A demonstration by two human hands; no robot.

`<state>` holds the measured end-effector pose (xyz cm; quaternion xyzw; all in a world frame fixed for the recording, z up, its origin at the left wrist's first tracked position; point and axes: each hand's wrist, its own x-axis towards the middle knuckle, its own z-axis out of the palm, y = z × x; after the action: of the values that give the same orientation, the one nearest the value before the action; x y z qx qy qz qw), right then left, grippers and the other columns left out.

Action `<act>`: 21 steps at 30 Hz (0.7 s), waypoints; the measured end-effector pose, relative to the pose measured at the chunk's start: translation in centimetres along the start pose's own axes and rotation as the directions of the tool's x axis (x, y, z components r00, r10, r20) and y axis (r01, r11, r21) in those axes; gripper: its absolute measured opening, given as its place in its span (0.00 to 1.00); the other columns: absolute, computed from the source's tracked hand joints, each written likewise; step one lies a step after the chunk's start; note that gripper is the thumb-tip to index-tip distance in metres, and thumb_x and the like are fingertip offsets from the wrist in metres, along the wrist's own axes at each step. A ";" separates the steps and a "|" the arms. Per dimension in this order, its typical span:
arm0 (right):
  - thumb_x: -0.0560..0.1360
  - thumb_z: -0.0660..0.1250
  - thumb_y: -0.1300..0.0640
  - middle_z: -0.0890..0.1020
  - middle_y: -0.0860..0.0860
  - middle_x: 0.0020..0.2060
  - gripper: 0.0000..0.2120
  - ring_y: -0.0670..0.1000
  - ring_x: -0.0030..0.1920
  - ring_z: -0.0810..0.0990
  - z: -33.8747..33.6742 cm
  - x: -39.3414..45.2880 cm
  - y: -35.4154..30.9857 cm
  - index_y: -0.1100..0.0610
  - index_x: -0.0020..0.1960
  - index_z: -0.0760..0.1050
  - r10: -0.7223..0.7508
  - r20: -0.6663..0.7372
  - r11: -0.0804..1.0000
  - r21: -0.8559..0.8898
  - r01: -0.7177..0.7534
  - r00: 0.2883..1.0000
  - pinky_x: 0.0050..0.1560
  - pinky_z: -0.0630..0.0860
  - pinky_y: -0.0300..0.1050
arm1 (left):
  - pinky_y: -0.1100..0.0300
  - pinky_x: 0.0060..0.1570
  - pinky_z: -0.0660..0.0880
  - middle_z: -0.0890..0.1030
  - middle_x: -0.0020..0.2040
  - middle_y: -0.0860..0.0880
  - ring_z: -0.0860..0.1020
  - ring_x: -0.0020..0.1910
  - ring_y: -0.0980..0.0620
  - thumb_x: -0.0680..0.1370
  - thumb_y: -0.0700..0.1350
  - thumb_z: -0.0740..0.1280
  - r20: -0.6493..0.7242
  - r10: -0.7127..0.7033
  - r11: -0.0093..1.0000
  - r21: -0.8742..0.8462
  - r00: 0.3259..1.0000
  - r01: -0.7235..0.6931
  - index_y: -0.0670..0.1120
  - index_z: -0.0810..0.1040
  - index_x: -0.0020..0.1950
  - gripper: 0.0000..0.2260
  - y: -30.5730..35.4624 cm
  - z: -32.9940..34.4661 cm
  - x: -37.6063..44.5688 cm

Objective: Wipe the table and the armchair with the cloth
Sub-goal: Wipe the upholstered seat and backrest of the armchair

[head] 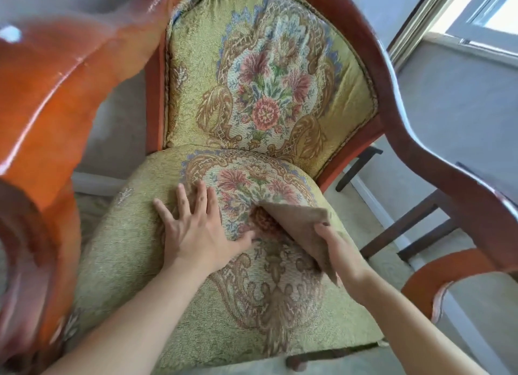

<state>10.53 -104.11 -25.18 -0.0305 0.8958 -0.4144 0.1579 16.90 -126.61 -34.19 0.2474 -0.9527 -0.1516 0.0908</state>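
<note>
— What are the hands doing?

— The left hand [196, 231] lies flat on the seat [134, 251], fingers spread wide, gripping nothing. The right hand [340, 252] is closed on a brown cloth [300, 226], pinching its near edge.

— Where does the cloth sit?

— Its far end is pressed down against the flower pattern in the middle of the seat, just beside the left thumb.

— And around them?

— The armchair [269, 74] has a flowered backrest and glossy wooden arms on both sides. A dark wooden frame [406, 223] stands on the floor to the right, near a window [482, 13].
</note>
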 end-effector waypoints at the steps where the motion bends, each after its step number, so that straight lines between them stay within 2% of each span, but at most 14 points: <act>1: 0.80 0.60 0.44 0.86 0.56 0.48 0.17 0.55 0.48 0.84 -1.1 0.3 -0.5 0.55 0.58 0.78 0.078 -0.086 0.988 0.139 -0.066 0.993 0.53 0.79 0.53 | 0.24 0.68 0.36 0.36 0.81 0.46 0.35 0.79 0.34 0.62 0.84 0.35 -0.005 -0.006 1.000 -0.001 1.000 0.006 0.46 0.40 0.82 0.58 0.1 0.2 0.0; 2: 0.79 0.62 0.45 0.87 0.54 0.40 0.14 0.55 0.42 0.85 -2.2 0.8 -1.0 0.54 0.54 0.78 0.146 -0.151 0.954 0.281 -0.100 0.978 0.45 0.80 0.49 | 0.24 0.67 0.36 0.36 0.81 0.46 0.35 0.78 0.33 0.62 0.84 0.34 -0.017 -0.010 1.000 0.003 1.000 0.010 0.46 0.40 0.82 0.59 0.0 0.4 0.1; 3: 0.78 0.65 0.46 0.87 0.52 0.35 0.11 0.55 0.39 0.84 -3.3 1.4 -1.4 0.53 0.51 0.78 0.199 -0.204 0.909 0.405 -0.103 0.959 0.41 0.79 0.48 | 0.23 0.67 0.35 0.36 0.81 0.46 0.35 0.78 0.33 0.61 0.84 0.34 -0.027 -0.011 1.000 0.011 1.000 0.012 0.47 0.39 0.82 0.59 -0.1 0.5 0.3; 4: 0.77 0.66 0.47 0.86 0.52 0.35 0.09 0.55 0.40 0.83 -4.5 2.0 -1.6 0.52 0.48 0.77 0.229 -0.254 0.868 0.490 -0.079 0.940 0.43 0.79 0.51 | 0.23 0.67 0.35 0.36 0.81 0.47 0.36 0.78 0.33 0.61 0.84 0.33 -0.026 -0.010 1.000 0.017 1.000 0.011 0.47 0.39 0.82 0.59 -0.1 0.6 0.5; 6: 0.77 0.66 0.47 0.84 0.51 0.43 0.07 0.54 0.45 0.82 -6.6 3.0 -2.0 0.50 0.46 0.75 0.226 -0.346 0.834 0.551 0.002 0.910 0.52 0.78 0.57 | 0.23 0.68 0.35 0.37 0.81 0.47 0.37 0.79 0.33 0.61 0.84 0.33 -0.024 -0.014 1.000 0.016 1.000 0.014 0.48 0.40 0.82 0.58 -0.1 0.8 0.6; 8: 0.76 0.66 0.44 0.82 0.48 0.44 0.07 0.52 0.45 0.81 -8.6 3.9 -2.4 0.48 0.45 0.75 0.207 -0.443 0.830 0.551 0.083 0.872 0.51 0.78 0.56 | 0.24 0.68 0.36 0.37 0.81 0.48 0.37 0.79 0.34 0.62 0.84 0.33 -0.025 -0.009 1.000 0.017 1.000 0.009 0.48 0.40 0.82 0.58 0.0 0.8 0.5; 10: 0.74 0.63 0.39 0.80 0.49 0.43 0.12 0.52 0.42 0.80 -9.7 4.8 -2.9 0.48 0.47 0.75 0.136 -0.515 0.891 0.438 0.123 0.846 0.42 0.77 0.50 | 0.24 0.69 0.38 0.37 0.81 0.48 0.37 0.79 0.34 0.62 0.84 0.33 -0.030 -0.012 1.000 0.026 0.999 0.013 0.48 0.40 0.82 0.58 0.0 0.6 0.4; 12: 0.73 0.57 0.37 0.79 0.53 0.41 0.19 0.54 0.38 0.77 -9.3 6.3 -3.0 0.51 0.48 0.74 0.046 -0.537 0.969 0.229 0.094 0.842 0.36 0.72 0.46 | 0.24 0.69 0.39 0.36 0.81 0.48 0.37 0.79 0.34 0.62 0.83 0.34 -0.022 -0.013 0.999 0.032 1.000 0.014 0.48 0.39 0.82 0.57 0.1 0.3 0.3; 14: 0.75 0.53 0.39 0.80 0.58 0.42 0.20 0.55 0.36 0.76 -7.1 8.1 -2.7 0.54 0.44 0.74 -0.095 -0.524 0.995 -0.028 0.094 0.846 0.36 0.69 0.46 | 0.24 0.70 0.39 0.36 0.81 0.48 0.37 0.79 0.35 0.62 0.83 0.33 -0.012 -0.015 0.999 0.033 1.000 0.016 0.48 0.39 0.82 0.57 0.1 0.2 0.2; 16: 0.79 0.51 0.43 0.81 0.62 0.47 0.21 0.53 0.37 0.76 -3.7 9.8 -2.1 0.56 0.41 0.74 -0.219 -0.429 0.956 -0.274 0.105 0.876 0.38 0.67 0.46 | 0.25 0.70 0.39 0.35 0.81 0.49 0.37 0.79 0.36 0.62 0.84 0.33 -0.015 -0.017 0.999 0.032 1.000 0.018 0.49 0.38 0.82 0.57 0.0 0.3 0.2; 18: 0.82 0.50 0.47 0.80 0.64 0.56 0.22 0.55 0.44 0.77 0.2 10.9 -1.6 0.60 0.53 0.77 -0.248 -0.264 0.900 -0.420 0.121 0.932 0.47 0.68 0.46 | 0.25 0.71 0.39 0.35 0.81 0.50 0.38 0.80 0.36 0.63 0.83 0.32 -0.021 -0.014 0.999 0.037 1.000 0.015 0.50 0.38 0.82 0.56 0.1 0.4 0.0; 19: 0.83 0.49 0.48 0.78 0.64 0.61 0.22 0.58 0.51 0.77 2.0 11.1 -1.6 0.61 0.60 0.75 -0.268 -0.181 0.862 -0.483 0.152 0.946 0.54 0.67 0.48 | 0.25 0.71 0.39 0.36 0.81 0.51 0.38 0.80 0.37 0.63 0.83 0.32 -0.023 -0.011 0.999 0.038 1.000 0.012 0.50 0.38 0.82 0.55 0.1 0.4 -0.1; 21: 0.82 0.47 0.49 0.71 0.62 0.69 0.23 0.61 0.68 0.68 4.9 11.3 -1.9 0.60 0.68 0.68 -0.367 -0.050 0.765 -0.584 0.271 0.929 0.68 0.62 0.56 | 0.26 0.71 0.39 0.37 0.81 0.52 0.38 0.80 0.38 0.64 0.83 0.34 -0.018 -0.013 0.999 0.042 1.000 0.013 0.51 0.39 0.82 0.54 0.2 0.4 -0.2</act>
<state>1.18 -111.07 -29.62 -0.1947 0.9692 -0.1509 -0.0041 16.94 -126.25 -34.53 0.2567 -0.9532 -0.1297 0.0929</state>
